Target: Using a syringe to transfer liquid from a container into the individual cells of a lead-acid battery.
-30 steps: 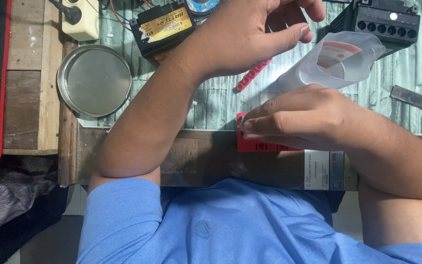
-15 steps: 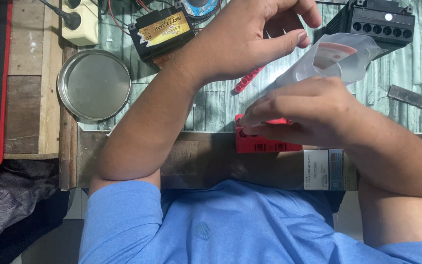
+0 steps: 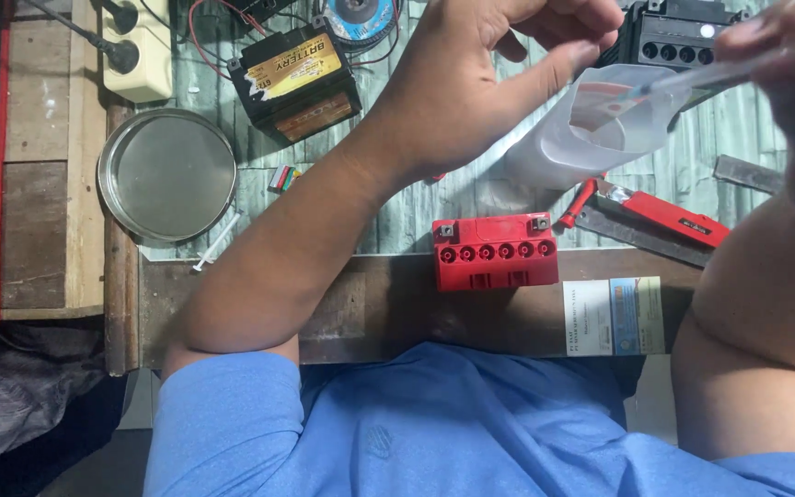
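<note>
A: Where are the two hands at this moment?

B: Both are raised at the far side of the bench. The left hand (image 3: 471,83) has its fingers curled, and the thumb touches the rim of a translucent plastic cup (image 3: 591,133), so it steadies the cup. The right hand (image 3: 789,55) is at the far right and blurred. It seems to pinch a thin clear tube, maybe a syringe (image 3: 692,75), whose tip points left, over the mouth of the cup.

A: And the red battery?

B: The red battery (image 3: 495,252) lies on the wooden edge of the bench (image 3: 259,304), nearer to the person than both hands, and no hand touches it. Its long axis runs left to right, and the row of round filler holes on its top runs the same way. It lies almost straight below the left hand, so the left hand is closer; the right hand is well apart, up and to the right.

A: What else is around?

B: A black battery (image 3: 294,78) far left, a round metal lid (image 3: 166,173), and a red-handled tool (image 3: 664,213) just right of the red battery.
</note>
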